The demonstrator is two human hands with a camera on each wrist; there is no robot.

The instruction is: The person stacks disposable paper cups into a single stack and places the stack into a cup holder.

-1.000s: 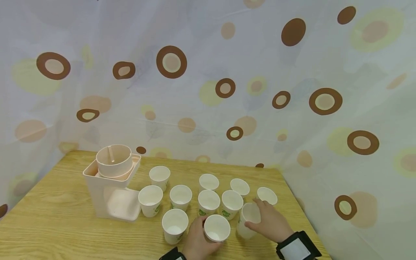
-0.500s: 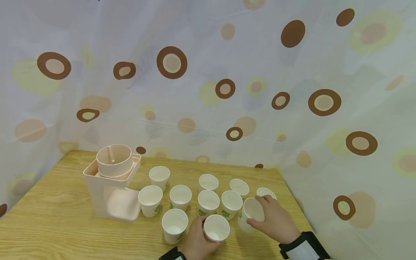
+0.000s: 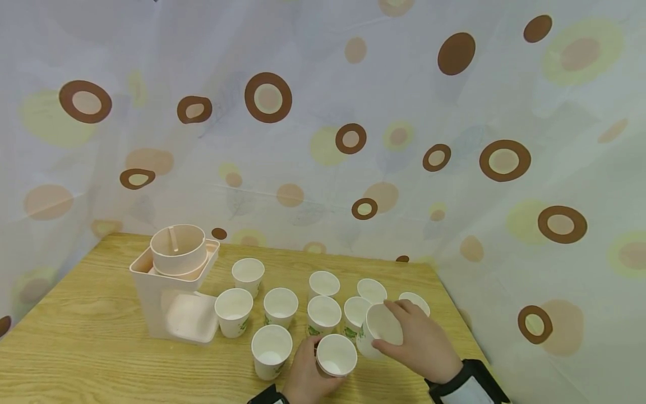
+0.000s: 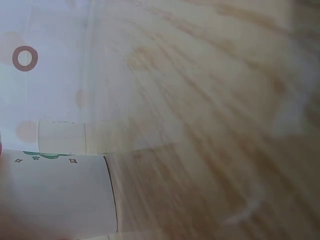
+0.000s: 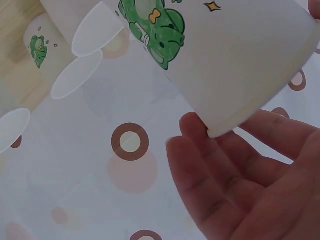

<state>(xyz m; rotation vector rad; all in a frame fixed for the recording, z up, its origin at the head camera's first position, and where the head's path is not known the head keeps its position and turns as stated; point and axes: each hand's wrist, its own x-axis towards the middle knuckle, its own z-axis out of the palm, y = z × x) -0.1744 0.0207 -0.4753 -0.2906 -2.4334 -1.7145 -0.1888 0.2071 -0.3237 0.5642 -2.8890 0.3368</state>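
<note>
My left hand (image 3: pixel 308 375) grips a white paper cup (image 3: pixel 337 354) near the front of the table; a second rim line shows just under its lip. To the right, my right hand (image 3: pixel 424 343) holds another paper cup (image 3: pixel 379 331) by its rim, fingers at the far side and thumb at the near side. That cup tilts a little and partly covers a standing cup (image 3: pixel 355 312) behind it. Up close in the right wrist view, the held cup (image 5: pixel 240 55) shows a green cartoon animal, with fingers (image 5: pixel 200 175) at its rim. The left wrist view catches a cup wall (image 4: pixel 60 195) at its lower left.
Several more paper cups stand upright on the wooden table (image 3: pixel 126 367), among them one left of my left hand, a front cup (image 3: pixel 271 345), and one far right, a cup (image 3: pixel 415 302). A pale plastic container (image 3: pixel 171 286) with a round insert stands at the left. A patterned curtain (image 3: pixel 303 168) hangs behind.
My right hand has raised its cup slightly, then shifted it left, closer to the cup in my left hand. The left hand and the standing cups have stayed put.
</note>
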